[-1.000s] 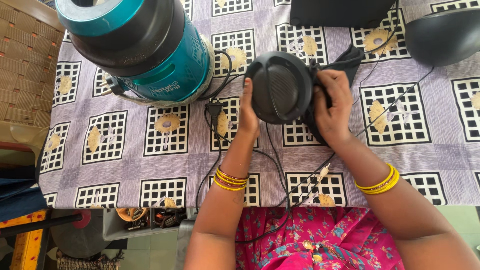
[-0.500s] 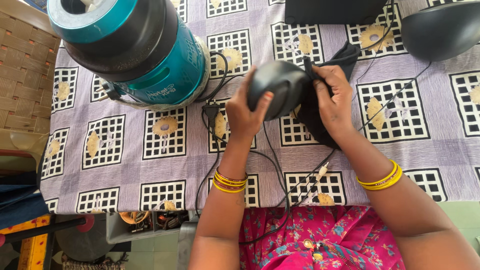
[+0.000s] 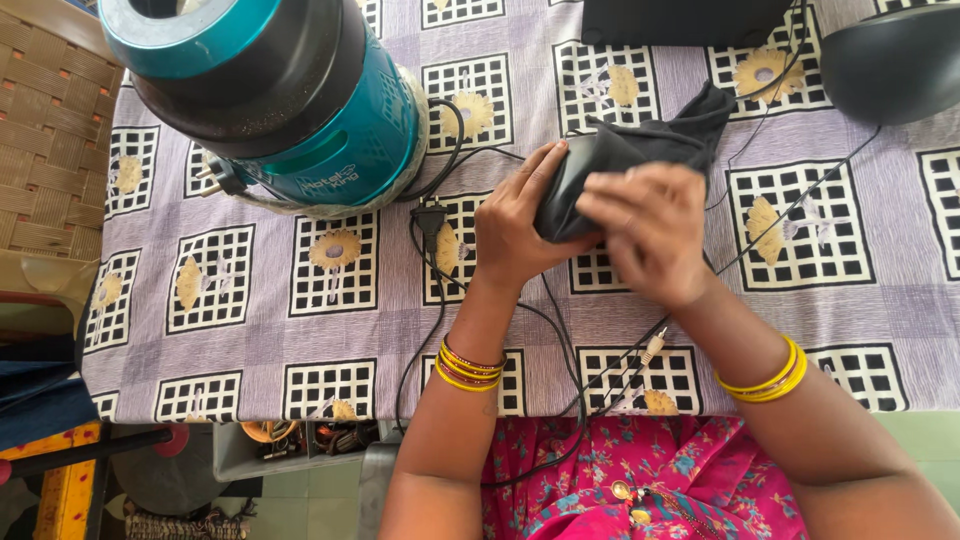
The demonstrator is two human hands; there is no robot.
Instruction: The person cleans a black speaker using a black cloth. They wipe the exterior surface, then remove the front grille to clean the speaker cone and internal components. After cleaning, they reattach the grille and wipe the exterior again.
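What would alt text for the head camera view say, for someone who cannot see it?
Two bare hands hold a rounded black object over a patterned tablecloth: the left hand grips its side, and the right hand presses a black cloth against it. A teal and black appliance stands at upper left, with black cables trailing across the table.

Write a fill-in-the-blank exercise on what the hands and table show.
1. The left hand holds a round ____ speaker.
2. The right hand presses a black ____ onto the speaker.
3. The big appliance at the table's far left is ____ and black.
4. Both wrists wear ____ bangles.

Missing words: black; cloth; teal; yellow
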